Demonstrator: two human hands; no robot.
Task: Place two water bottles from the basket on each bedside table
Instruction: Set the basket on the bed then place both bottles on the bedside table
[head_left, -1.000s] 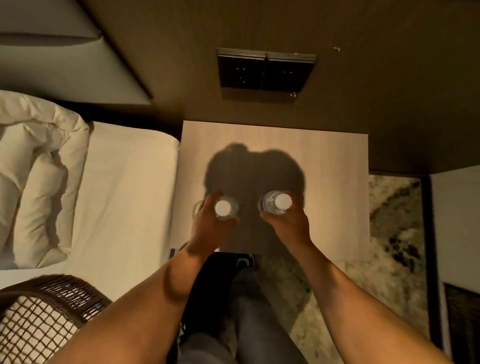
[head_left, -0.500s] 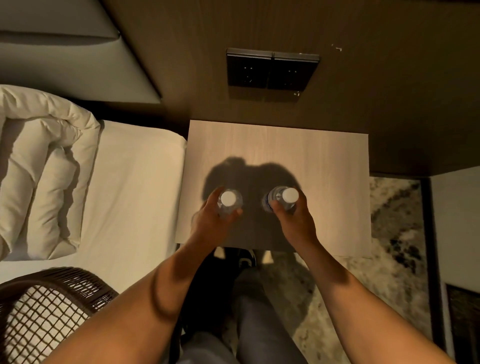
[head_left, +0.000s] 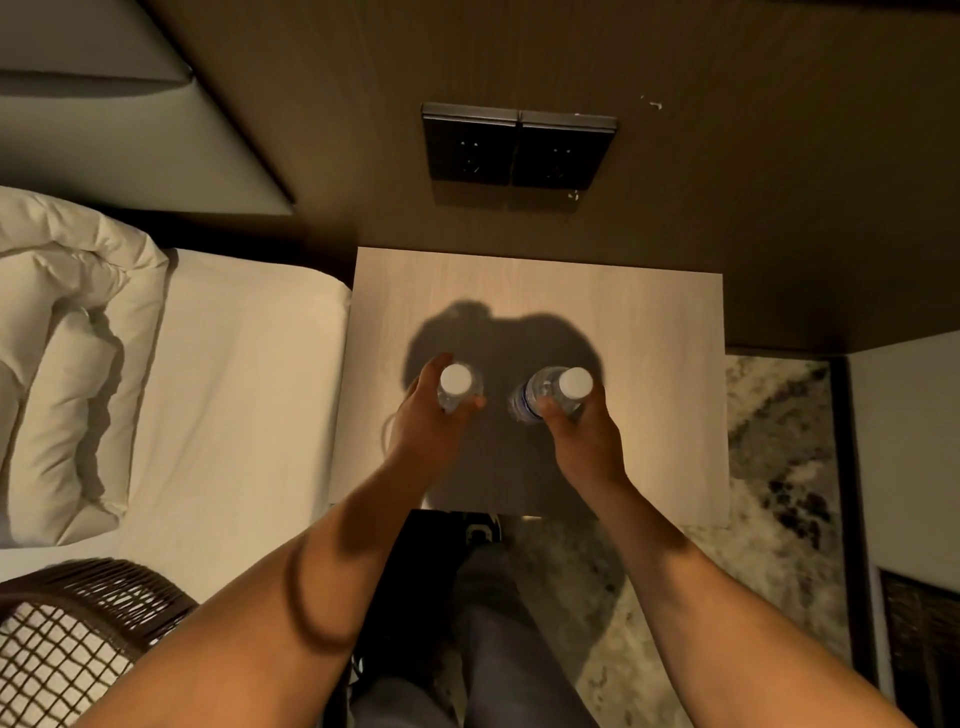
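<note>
Two clear water bottles with white caps are held over the light wooden bedside table (head_left: 649, 322), seen from above. My left hand (head_left: 431, 426) is shut on the left bottle (head_left: 456, 382), which stands upright. My right hand (head_left: 587, 436) grips the right bottle (head_left: 550, 389), which tilts slightly to the right and shows a blue label. Both bottles are over the middle of the tabletop, inside my shadow; whether their bases touch the table is hidden. The dark woven basket (head_left: 88, 608) sits at the lower left, on the bed.
A bed with a white sheet (head_left: 234, 405) and a folded white duvet (head_left: 62, 338) lies left of the table. Dark wall sockets (head_left: 517, 145) sit on the brown panel behind it. Patterned carpet (head_left: 769, 467) lies to the right, and my legs stand below the table's front edge.
Both hands with their bottles have moved a little farther over the table, away from its front edge. The view has shifted slightly, showing more of the basket.
</note>
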